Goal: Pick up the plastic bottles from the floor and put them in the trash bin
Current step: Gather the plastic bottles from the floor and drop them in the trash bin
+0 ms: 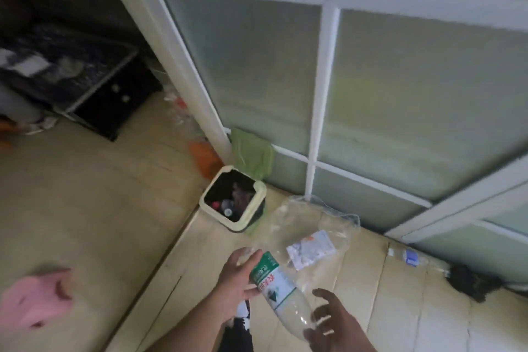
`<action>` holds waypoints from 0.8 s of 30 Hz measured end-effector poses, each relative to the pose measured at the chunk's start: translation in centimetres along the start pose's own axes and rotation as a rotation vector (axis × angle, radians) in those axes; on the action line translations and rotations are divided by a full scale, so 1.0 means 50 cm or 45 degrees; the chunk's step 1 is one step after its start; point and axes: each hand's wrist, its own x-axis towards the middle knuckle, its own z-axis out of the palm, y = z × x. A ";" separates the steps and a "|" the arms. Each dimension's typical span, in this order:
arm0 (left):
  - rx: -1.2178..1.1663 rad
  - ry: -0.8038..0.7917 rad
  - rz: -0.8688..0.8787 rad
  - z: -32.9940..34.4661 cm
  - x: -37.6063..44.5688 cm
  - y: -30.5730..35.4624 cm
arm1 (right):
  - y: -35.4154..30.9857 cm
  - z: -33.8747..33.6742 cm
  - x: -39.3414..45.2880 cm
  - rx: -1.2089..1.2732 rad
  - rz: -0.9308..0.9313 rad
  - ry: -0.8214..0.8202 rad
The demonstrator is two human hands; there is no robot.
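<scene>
My left hand grips the upper end of a clear plastic bottle with a green and white label. The bottle slants down to the right, and its base lies against the spread fingers of my right hand. The trash bin, cream-rimmed with a dark inside, stands on the floor beyond my hands, by the corner of the glass partition. Bottles and other rubbish lie inside it. Another clear bottle with a blue label lies on the floor at the right, along the partition's base.
A crumpled clear plastic wrapper with a printed label lies between the bin and my hands. A green cloth and an orange bag sit behind the bin. A pink cloth lies at the left; a dark cabinet stands at the far left.
</scene>
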 end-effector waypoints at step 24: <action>0.095 -0.036 -0.162 -0.521 0.286 0.119 | -0.331 0.319 0.477 -0.532 0.535 0.030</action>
